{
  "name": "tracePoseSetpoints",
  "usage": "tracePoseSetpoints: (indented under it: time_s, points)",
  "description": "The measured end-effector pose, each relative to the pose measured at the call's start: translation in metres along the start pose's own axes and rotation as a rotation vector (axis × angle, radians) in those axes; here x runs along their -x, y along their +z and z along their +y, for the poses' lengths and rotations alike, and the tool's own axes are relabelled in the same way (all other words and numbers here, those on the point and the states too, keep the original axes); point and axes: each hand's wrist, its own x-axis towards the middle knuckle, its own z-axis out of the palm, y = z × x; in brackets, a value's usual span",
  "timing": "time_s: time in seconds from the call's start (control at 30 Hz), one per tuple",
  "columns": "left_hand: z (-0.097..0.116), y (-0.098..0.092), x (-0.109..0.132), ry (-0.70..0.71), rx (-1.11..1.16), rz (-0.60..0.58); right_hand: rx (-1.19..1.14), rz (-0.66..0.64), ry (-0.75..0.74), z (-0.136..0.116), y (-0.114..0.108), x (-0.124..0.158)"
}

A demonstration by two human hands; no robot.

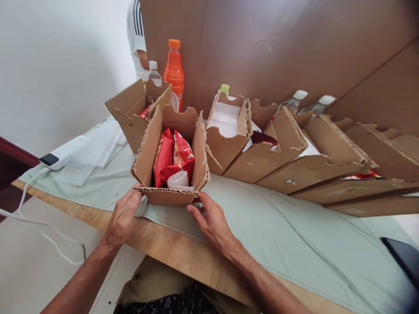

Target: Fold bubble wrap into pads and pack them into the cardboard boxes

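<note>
In front of me an open cardboard box [173,198] stands near the table's front edge. Inside it lie red snack packets [163,157] and a small roll of bubble wrap [178,179]. My left hand [123,213] grips the box at its near left corner, its fingertips hidden by the cardboard. At the near right corner my right hand [212,218] holds the same box, thumb low on the front and fingers round the side.
Another cardboard box [131,126] stands behind on the left, by an orange bottle [174,69]. Several boxes [278,161] line the right. Bubble wrap sheets [94,152] and a white device [62,152] lie left. A person's sleeve [135,30] shows behind.
</note>
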Motion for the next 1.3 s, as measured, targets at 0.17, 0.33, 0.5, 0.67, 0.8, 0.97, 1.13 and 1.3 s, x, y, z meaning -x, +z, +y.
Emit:
tracePoseSetpoints:
  time_s: [0.17, 0.33, 0.5, 0.67, 0.8, 0.97, 1.13, 1.3]
  points:
    - [0.009, 0.006, -0.016, -0.017, -0.195, -0.025, 0.177, -0.042, 0.012, 0.003, -0.014, -0.027]
    - [0.014, 0.026, -0.072, 0.064, -0.295, 0.047, 0.179, 0.0, 0.007, 0.019, -0.002, -0.063]
    - [0.008, 0.038, -0.112, 0.046, -0.458, 0.194, 0.146, -0.017, -0.033, 0.036, 0.008, -0.082]
    - [0.0, 0.048, -0.126, 0.038, -0.511, 0.26, 0.108, -0.045, -0.051, 0.041, 0.008, -0.08]
    - [-0.002, 0.053, -0.13, 0.035, -0.535, 0.293, 0.087, -0.073, -0.045, 0.04, 0.007, -0.081]
    - [-0.002, 0.056, -0.135, 0.028, -0.543, 0.319, 0.047, -0.051, -0.058, 0.043, 0.006, -0.087]
    - [0.003, 0.052, -0.125, 0.059, -0.503, 0.302, -0.005, 0.02, -0.097, 0.049, 0.006, -0.082]
    - [0.026, 0.013, -0.121, 0.294, -0.499, 0.43, -0.041, 0.086, -0.114, 0.052, 0.008, -0.076]
